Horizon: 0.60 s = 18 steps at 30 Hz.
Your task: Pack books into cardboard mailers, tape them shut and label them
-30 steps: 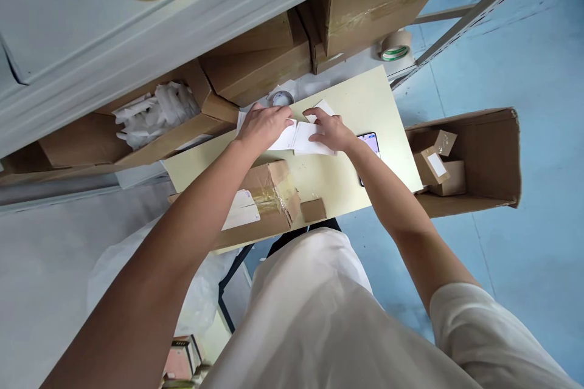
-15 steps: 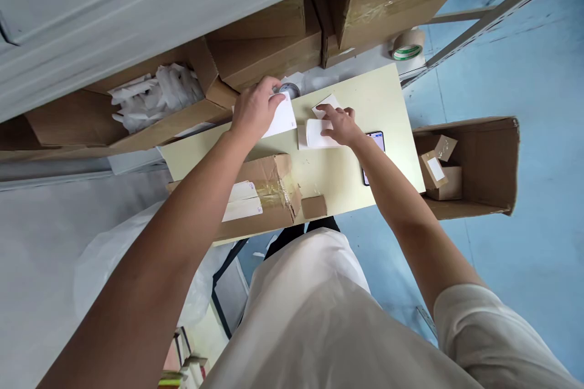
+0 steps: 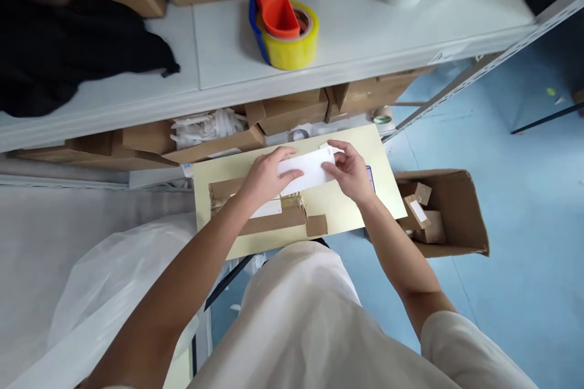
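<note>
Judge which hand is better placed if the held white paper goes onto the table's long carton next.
Probably the left hand: it holds the white paper nearer the long carton; the right hand grips the far end.

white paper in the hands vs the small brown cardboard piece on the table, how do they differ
The white paper is held by the left hand and right hand; the cardboard piece lies on the table, no hand on it. The white paper is elongated, the cardboard piece nearer square. Both look roughly rectangular.
</note>
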Motion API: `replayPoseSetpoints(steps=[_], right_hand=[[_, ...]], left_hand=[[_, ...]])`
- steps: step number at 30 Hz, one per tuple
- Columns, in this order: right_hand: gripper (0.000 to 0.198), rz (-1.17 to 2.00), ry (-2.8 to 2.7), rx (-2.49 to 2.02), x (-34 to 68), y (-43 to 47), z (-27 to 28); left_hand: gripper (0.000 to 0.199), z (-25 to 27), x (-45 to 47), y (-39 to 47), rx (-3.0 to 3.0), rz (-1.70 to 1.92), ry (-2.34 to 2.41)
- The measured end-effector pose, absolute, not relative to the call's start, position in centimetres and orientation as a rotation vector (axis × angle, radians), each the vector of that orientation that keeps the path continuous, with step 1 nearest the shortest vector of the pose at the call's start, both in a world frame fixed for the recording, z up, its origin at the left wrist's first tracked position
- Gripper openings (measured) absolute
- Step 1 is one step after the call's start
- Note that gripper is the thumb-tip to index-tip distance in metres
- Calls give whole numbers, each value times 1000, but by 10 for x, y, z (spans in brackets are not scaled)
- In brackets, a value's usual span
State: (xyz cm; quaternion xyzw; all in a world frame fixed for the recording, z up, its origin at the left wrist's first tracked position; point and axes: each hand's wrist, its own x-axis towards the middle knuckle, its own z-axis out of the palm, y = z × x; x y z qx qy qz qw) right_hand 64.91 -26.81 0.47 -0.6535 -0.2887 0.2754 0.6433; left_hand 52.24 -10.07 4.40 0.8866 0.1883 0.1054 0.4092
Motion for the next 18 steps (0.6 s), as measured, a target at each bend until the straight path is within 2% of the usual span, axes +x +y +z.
replayPoseSetpoints(steps=[4,7,10,13,18], right_hand=[[46,457,-776,-1643,629,-278,27],[48,51,-911,-1884,592,-277,49],[44,-244,-1200,-1902,542,-271,67],[32,-297,-1450,-1845,500,-265,75],[24,-354,-1446,-1880,466,-261,75]], left_hand=[[24,46,463,-99,1772,211,602],[27,43,435,-114,1525,315,650],[29,47,416,-135,1350,445,647],[28,53,399,-150,1220,505,594],[30,53,369,-155,1042,496,480]])
